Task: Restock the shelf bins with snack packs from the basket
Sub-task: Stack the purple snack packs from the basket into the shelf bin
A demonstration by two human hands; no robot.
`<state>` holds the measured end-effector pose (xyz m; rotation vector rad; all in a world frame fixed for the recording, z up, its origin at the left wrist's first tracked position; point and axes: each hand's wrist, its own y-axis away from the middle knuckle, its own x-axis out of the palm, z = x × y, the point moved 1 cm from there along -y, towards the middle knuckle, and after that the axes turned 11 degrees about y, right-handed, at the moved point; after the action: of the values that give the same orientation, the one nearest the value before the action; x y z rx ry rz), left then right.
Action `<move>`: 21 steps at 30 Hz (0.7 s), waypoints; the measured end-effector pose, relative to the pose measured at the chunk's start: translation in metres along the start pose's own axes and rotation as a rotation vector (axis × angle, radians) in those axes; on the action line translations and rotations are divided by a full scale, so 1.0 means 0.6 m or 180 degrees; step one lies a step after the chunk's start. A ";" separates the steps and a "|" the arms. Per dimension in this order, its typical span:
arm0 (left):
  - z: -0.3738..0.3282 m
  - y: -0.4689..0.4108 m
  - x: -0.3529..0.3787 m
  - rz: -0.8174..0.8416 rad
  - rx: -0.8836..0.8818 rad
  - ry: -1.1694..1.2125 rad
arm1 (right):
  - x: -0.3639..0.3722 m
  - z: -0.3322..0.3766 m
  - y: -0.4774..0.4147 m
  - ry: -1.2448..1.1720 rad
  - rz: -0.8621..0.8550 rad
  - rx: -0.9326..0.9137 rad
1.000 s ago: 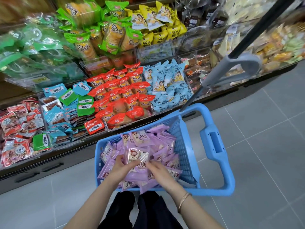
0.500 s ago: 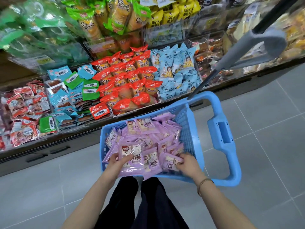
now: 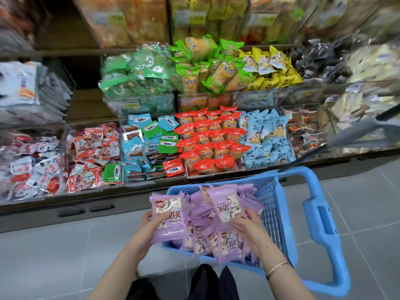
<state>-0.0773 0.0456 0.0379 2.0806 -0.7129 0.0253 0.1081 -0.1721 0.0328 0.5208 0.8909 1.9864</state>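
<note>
A blue plastic basket stands on the floor before me, filled with purple snack packs. My left hand grips a stack of purple packs from underneath at the basket's left edge, lifted above the pile. My right hand holds another bunch of purple packs over the middle of the basket, fingers curled round them. The shelf bins of snack packs lie just beyond the basket.
Clear bins hold red, light blue, teal and green and red-white packs. An upper row holds green, orange and yellow packs. The basket's blue handle stands right. Grey tile floor surrounds it.
Both hands have lifted bundles of purple packs up out of the pile. The view has tilted up towards the shelf, showing the upper bins.
</note>
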 end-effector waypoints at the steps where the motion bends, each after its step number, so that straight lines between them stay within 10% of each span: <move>1: -0.018 0.005 -0.023 0.0005 0.0053 0.0008 | 0.033 0.012 0.003 0.0092 -0.0018 -0.0087; 21: -0.331 0.053 -0.449 0.0010 0.0871 0.0400 | 0.589 0.089 0.020 -0.0479 0.0799 -0.0534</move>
<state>-0.2688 0.3136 0.1037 2.3142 -0.6651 0.2665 -0.0515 0.1438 0.0846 0.7026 0.5825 2.1908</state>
